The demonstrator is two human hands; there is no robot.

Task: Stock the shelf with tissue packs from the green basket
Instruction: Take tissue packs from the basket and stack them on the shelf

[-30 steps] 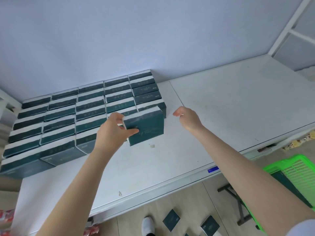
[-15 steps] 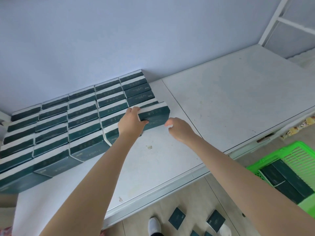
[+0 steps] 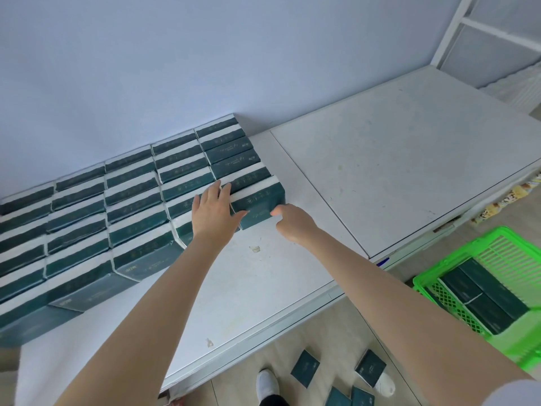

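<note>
The left hand (image 3: 215, 213) lies flat with straight fingers over the top of a dark green rectangular tissue pack with a white band (image 3: 260, 200), thumb stretched across its front face, while the right hand (image 3: 292, 222), fingers curled and holding nothing, touches the pack's right end. That pack stands at the front right corner of the rows of matching packs (image 3: 131, 197) on the white shelf board (image 3: 395, 171). At lower right, the bright green plastic lattice basket (image 3: 468, 253) holds more packs (image 3: 483, 294).

Shop: shelf (image 3: 380, 177) w/ tissue packs (image 3: 134, 209)
</note>
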